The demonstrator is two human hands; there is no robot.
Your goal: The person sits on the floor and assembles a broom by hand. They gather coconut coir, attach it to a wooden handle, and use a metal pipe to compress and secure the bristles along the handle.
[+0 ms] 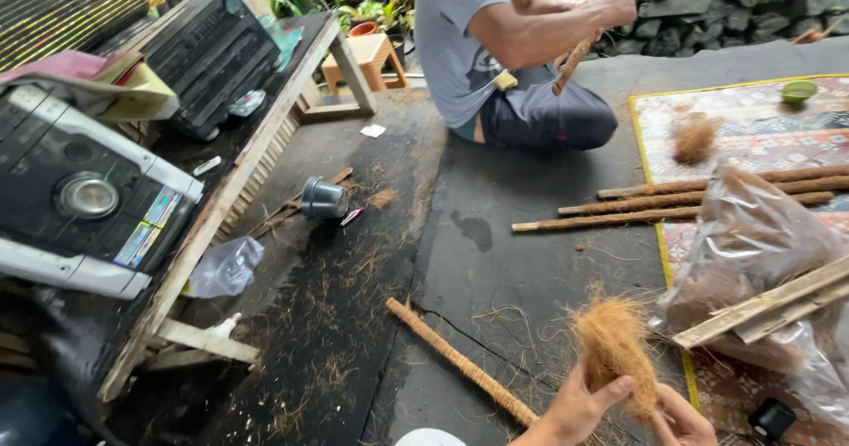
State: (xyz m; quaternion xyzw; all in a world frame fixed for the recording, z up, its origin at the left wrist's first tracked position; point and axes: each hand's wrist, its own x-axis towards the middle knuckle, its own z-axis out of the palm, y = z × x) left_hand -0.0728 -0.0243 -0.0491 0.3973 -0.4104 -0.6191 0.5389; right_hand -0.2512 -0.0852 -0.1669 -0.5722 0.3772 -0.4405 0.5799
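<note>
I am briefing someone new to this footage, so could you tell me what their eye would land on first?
Most striking is the tuft of coconut fibre at the bottom right, pinched between the left hand and the right hand. Beside it a fibre-wrapped stick lies on the dark floor. At the top, another person sits wrapping a similar stick.

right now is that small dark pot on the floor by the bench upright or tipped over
Tipped over. The small dark pot lies on its side on the floor, its open mouth facing the camera, beside the wooden bench.
</note>
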